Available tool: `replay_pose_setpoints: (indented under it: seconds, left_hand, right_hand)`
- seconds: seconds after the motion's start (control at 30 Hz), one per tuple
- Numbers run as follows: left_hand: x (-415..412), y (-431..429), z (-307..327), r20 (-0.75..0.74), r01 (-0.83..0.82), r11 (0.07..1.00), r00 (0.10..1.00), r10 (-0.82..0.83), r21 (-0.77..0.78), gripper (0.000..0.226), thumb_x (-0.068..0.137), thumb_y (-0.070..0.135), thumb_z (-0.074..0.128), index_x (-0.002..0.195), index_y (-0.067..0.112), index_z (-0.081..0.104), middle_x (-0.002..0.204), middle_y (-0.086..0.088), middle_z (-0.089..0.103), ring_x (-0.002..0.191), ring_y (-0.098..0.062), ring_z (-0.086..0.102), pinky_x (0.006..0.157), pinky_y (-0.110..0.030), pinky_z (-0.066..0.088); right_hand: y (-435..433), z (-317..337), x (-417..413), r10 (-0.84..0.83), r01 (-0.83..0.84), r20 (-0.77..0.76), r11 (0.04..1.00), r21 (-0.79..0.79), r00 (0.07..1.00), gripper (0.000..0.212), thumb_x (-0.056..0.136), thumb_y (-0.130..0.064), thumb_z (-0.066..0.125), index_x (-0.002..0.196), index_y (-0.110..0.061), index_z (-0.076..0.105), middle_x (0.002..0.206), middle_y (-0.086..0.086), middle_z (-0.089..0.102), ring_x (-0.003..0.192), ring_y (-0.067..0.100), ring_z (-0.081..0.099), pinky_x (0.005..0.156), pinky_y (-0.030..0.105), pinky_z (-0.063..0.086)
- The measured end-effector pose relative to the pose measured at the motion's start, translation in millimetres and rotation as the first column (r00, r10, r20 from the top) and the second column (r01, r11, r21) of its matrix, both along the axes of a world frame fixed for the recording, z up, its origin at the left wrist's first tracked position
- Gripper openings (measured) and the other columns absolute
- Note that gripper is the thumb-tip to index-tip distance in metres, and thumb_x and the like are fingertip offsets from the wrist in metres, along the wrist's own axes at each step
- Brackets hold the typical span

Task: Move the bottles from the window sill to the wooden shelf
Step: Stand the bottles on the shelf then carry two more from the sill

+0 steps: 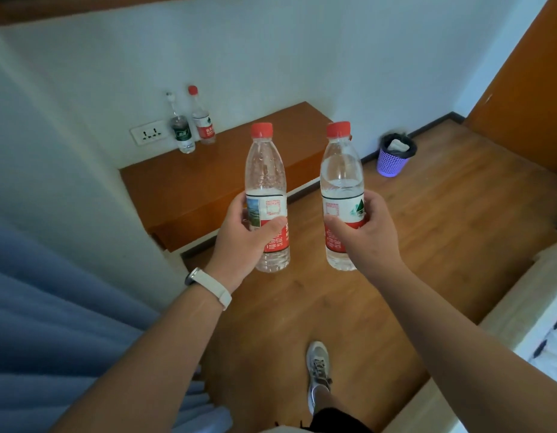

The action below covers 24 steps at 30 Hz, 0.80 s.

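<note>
My left hand (244,237) grips a clear red-capped water bottle (265,170) around its label, held upright in the air. Beside it, my right hand (361,232) grips a second red-capped bottle (341,173), roughly half full and also upright. Both are held over the floor, just in front of the low wooden shelf (190,185) against the white wall. Two more bottles stand at the shelf's back left corner: one with a green label (182,131) and one with a red cap and red label (202,120). The window sill is not in view.
A wall socket (147,135) sits left of the shelf bottles. A purple waste basket (396,156) stands on the wooden floor to the right. Blue curtain (52,307) hangs at my left, a bed edge (520,307) lies at my right, and my foot (317,370) is below.
</note>
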<state>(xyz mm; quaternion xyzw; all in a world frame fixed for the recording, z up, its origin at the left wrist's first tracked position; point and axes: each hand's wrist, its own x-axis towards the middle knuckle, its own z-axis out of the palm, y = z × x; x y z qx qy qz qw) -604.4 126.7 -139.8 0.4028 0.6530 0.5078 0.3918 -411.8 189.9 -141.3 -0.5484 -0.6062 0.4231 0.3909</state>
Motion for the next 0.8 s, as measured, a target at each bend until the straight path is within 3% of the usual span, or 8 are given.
replay_pose_setpoints:
  seconds: [0.17,0.3,0.4,0.57,0.8]
  left_hand:
    - [11,73,3,-0.034,-0.039,0.999,0.999,0.038,-0.038,0.068,0.087,0.036,0.072,0.144,0.033,0.037,0.132,0.014,0.054,0.109,-0.008,0.058,0.075,-0.017,0.050]
    - [27,127,12,-0.050,-0.055,0.998,0.997,0.053,-0.029,0.065,0.087,0.035,0.072,0.142,0.033,0.038,0.124,0.018,0.055,0.105,-0.002,0.058,0.067,-0.011,0.049]
    - [33,159,17,-0.067,-0.087,0.996,0.994,0.086,-0.013,0.061,0.087,0.034,0.072,0.139,0.035,0.039,0.117,0.024,0.055,0.102,0.000,0.058,0.062,-0.008,0.049]
    - [30,192,19,-0.059,-0.137,0.990,0.989,0.135,-0.020,0.061,0.088,0.031,0.072,0.140,0.033,0.040,0.122,0.016,0.056,0.103,-0.002,0.058,0.073,-0.016,0.049]
    - [16,245,15,-0.035,-0.149,0.989,0.988,0.149,0.001,0.061,0.087,0.026,0.073,0.140,0.027,0.043,0.128,0.005,0.060,0.113,-0.013,0.060,0.092,-0.038,0.054]
  right_hand:
    - [76,1,7,0.063,-0.064,-0.015,0.998,-0.029,0.998,0.066,0.080,-0.031,0.079,0.134,-0.031,0.041,0.115,-0.016,0.056,0.099,0.002,0.059,0.076,0.017,0.047]
    - [136,6,21,0.095,-0.095,0.004,0.995,-0.031,0.995,0.067,0.081,-0.031,0.078,0.136,-0.029,0.040,0.126,-0.010,0.057,0.111,0.009,0.056,0.091,0.030,0.051]
    - [177,12,23,0.126,-0.126,0.017,0.992,-0.013,0.992,0.068,0.081,-0.032,0.078,0.137,-0.029,0.040,0.127,-0.009,0.056,0.111,0.009,0.056,0.086,0.025,0.050]
    - [212,13,18,0.178,-0.178,-0.016,0.984,-0.008,0.984,0.066,0.081,-0.033,0.078,0.136,-0.029,0.043,0.124,-0.011,0.057,0.110,0.008,0.057,0.077,0.015,0.048]
    - [264,11,5,0.188,-0.187,0.004,0.982,-0.011,0.982,0.058,0.080,-0.034,0.078,0.131,-0.032,0.049,0.118,-0.013,0.062,0.104,0.006,0.060,0.076,0.016,0.049]
